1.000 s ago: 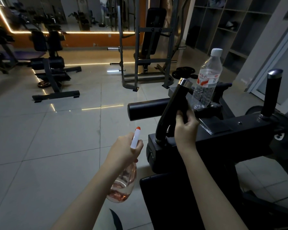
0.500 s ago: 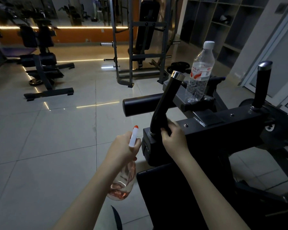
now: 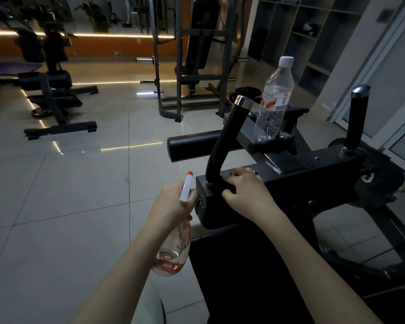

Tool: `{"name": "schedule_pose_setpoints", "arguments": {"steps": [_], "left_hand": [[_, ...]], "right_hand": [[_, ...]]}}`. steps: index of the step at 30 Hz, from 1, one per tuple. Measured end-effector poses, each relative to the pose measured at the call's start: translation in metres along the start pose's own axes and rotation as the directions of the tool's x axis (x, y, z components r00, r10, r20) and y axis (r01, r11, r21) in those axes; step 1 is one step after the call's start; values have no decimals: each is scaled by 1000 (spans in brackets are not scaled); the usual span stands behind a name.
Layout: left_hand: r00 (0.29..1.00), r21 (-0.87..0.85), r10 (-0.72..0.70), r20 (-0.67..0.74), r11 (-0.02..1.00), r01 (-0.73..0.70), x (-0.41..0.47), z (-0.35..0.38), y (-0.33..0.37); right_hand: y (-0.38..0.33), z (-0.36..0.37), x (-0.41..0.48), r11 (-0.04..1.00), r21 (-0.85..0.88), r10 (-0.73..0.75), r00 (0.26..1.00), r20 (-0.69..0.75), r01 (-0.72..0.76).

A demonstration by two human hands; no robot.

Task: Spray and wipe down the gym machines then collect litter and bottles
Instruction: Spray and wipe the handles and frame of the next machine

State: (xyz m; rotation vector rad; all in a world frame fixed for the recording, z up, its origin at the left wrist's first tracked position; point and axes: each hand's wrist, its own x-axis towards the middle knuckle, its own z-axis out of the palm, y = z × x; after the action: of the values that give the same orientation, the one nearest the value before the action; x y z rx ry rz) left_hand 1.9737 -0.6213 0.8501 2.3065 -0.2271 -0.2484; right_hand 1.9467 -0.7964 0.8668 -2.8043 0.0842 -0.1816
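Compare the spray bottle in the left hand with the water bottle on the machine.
The spray bottle is pink-tinted and rounded; the water bottle is clear, tall and slim. The spray bottle hangs gripped by the left hand; the water bottle stands untouched on the machine. Both are see-through.

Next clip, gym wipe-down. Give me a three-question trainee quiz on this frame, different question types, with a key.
1. True or false: the water bottle stands upright on the machine.
2. Which holds the spray bottle: A left hand, B right hand, C neither?
3. Fill in: the right hand rests at the ___ of the curved handle.
Key: 1 true; 2 A; 3 base.
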Motion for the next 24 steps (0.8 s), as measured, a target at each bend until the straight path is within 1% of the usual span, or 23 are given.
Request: {"name": "schedule_pose_setpoints", "arguments": {"steps": [1,2,3,4,6,7,9,10,11,12,13,15,16,17,19,20,22,24], "left_hand": [[1000,-6,0,-5,1000,0,0,-1,0],[1000,-11,2,-9,1000,-2,0,-2,0],[1000,-12,4,-12,1000,-4,1,-4,0],[1000,-8,4,-10,1000,-4,0,-4,-1],[1000,12,8,-1,1000,-8,0,-4,-1],[1000,20,7,1,1000,-7,0,-4,-2],[1000,9,-1,-1,1000,1,1,-4,-4],[1000,-4,-9,0,1000,9,1,-4,-4],[1000,-16,-15,-1,1000,15,2,-5,-5],[1000,-18,-15,-3,1000,15,3,-5,-5],[1000,-12,-11,-2,1000,11,4,-5,-5],[1000,3,-7,1,1000,7,4,-6,-5],[1000,2,-11,0,1000,11,5,-6,-5],[1000,-9,-16,-3,1000,16,5,-6,-6],[1000,-32,-28,-11,999,28,7,-6,-6],[999,-29,-32,-14,999,31,8,-6,-6],[1000,-9,-22,-18,1000,21,9,-5,-6],[1000,9,-13,-18,1000,13,10,-4,-5]], "right_hand": [[0,-1,2,984,166,69,997,-40,-61],[-2,0,5,928,355,149,985,-90,-109],[-6,3,9,861,494,205,972,-118,-122],[-12,7,11,820,558,226,968,-112,-127],[-19,22,11,816,562,203,977,-59,-135],[-19,26,8,846,519,177,982,-60,-121],[-10,24,5,917,394,104,990,-91,-60],[-6,19,3,930,368,76,990,-119,-27],[-3,13,0,923,384,80,982,-174,-7],[-3,5,-2,898,439,131,960,-248,-9],[-4,-4,-2,854,520,223,921,-320,-26],[-10,-21,10,740,671,417,815,-401,-48],[-14,-28,21,689,722,482,779,-401,-54],[-20,-35,35,645,762,528,758,-383,-64],[-34,-41,60,596,800,554,757,-346,-71],[-40,-37,67,618,784,535,763,-363,-61],[-48,-27,67,726,687,479,737,-477,-27],[-46,-14,60,823,568,389,713,-583,16]]}}
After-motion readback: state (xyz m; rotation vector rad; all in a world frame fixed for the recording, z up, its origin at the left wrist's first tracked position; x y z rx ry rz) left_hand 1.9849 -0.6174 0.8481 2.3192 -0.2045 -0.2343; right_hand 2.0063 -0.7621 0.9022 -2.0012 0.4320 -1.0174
